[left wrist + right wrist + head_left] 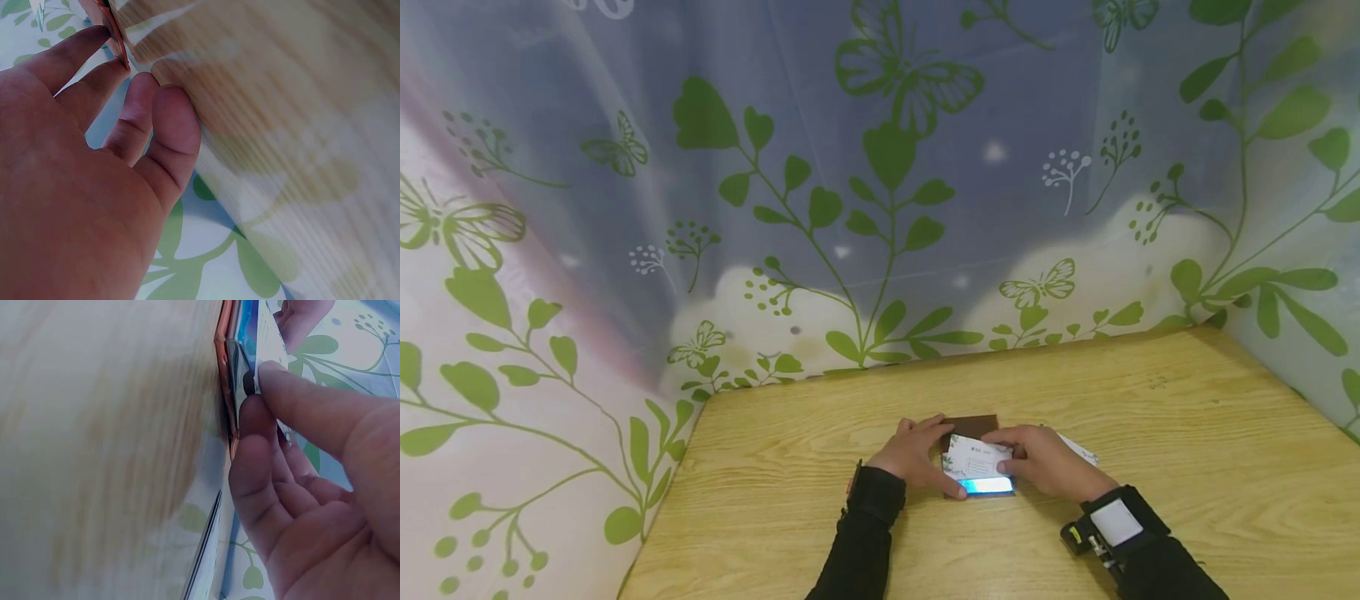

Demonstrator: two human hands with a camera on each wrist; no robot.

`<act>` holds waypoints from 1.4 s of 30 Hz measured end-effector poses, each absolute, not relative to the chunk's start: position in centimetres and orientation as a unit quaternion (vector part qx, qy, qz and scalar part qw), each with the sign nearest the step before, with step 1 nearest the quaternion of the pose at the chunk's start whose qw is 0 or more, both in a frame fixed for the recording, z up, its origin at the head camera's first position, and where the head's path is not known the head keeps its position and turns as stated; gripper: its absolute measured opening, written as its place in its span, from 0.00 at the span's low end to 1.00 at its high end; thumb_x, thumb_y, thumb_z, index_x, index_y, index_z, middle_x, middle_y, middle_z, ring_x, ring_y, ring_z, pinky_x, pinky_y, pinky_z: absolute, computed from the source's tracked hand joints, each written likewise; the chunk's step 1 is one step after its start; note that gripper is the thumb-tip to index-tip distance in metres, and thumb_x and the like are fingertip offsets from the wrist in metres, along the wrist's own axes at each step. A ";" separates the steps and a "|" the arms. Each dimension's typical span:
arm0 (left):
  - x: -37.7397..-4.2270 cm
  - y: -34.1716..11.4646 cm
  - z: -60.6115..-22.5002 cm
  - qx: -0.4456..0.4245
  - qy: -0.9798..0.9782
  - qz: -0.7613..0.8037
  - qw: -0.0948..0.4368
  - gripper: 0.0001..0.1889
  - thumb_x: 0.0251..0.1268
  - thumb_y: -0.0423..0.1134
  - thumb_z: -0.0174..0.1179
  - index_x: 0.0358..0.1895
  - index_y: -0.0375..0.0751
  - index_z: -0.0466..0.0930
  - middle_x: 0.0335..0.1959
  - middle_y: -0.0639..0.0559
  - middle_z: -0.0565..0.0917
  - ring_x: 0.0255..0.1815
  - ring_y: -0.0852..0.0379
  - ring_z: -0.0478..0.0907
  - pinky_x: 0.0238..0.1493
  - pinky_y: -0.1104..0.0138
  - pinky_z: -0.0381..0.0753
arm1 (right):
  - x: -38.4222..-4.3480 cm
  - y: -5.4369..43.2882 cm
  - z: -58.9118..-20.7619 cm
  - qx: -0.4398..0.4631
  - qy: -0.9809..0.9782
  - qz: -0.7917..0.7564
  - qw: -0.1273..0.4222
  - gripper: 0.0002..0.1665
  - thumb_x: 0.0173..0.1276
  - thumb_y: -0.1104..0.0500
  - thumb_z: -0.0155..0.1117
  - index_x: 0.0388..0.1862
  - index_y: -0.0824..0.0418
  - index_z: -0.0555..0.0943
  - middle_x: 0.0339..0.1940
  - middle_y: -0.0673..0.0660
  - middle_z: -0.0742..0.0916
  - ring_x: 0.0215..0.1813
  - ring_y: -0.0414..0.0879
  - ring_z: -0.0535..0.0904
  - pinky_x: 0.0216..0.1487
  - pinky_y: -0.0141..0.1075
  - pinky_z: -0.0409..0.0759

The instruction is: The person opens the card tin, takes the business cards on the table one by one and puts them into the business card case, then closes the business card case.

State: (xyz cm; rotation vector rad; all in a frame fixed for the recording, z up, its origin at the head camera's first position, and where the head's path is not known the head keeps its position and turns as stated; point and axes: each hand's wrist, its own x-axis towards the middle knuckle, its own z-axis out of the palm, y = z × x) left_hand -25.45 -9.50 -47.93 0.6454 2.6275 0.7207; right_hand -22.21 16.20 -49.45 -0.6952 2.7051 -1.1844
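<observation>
On the wooden table lies a brown card wallet [977,425], with a shiny blue-and-white strip [988,486] along its near side. My left hand [910,454] holds the wallet's left side, its thumb at the near corner and its fingers at the far edge. In the left wrist view, two fingertips meet the wallet's reddish-brown edge [119,40]. A white card [977,456] with leaf print and small text overlaps the wallet. My right hand [1048,462] pinches this card at its right end between thumb and finger. The right wrist view shows the card [270,340] tilted up from the wallet.
Another white card or small stack [1078,448] lies on the table [1187,467], partly behind my right hand. Its thin edge [205,550] shows low in the right wrist view. A curtain [775,250] with green leaves and butterflies borders the table's back and sides.
</observation>
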 end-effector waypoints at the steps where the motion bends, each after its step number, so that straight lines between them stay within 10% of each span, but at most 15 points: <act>1: -25.5 -9.5 -47.9 0.227 0.924 0.255 0.171 0.56 0.45 0.57 0.83 0.81 0.54 0.65 0.83 0.56 0.59 0.63 0.54 0.61 0.57 0.60 0.76 | -22.2 16.1 -49.4 -0.228 0.891 -0.390 0.055 0.22 0.70 0.65 0.70 0.63 0.63 0.84 0.29 0.46 0.80 0.26 0.38 0.71 0.26 0.31 0.70; 33: -25.6 -9.4 -48.3 0.223 0.929 0.242 0.170 0.56 0.46 0.60 0.82 0.81 0.54 0.64 0.83 0.58 0.59 0.61 0.55 0.61 0.59 0.59 0.75 | -21.7 16.4 -49.6 -0.288 0.867 -0.401 0.069 0.22 0.77 0.68 0.58 0.68 0.66 0.80 0.40 0.52 0.76 0.33 0.40 0.68 0.32 0.34 0.71; 42: -25.6 -9.4 -48.4 0.224 0.932 0.234 0.163 0.56 0.44 0.61 0.83 0.80 0.54 0.65 0.83 0.58 0.59 0.61 0.55 0.61 0.58 0.59 0.75 | -21.9 16.1 -49.8 -0.265 0.881 -0.388 0.060 0.12 0.76 0.65 0.62 0.56 0.62 0.83 0.48 0.51 0.85 0.41 0.36 0.76 0.41 0.34 0.78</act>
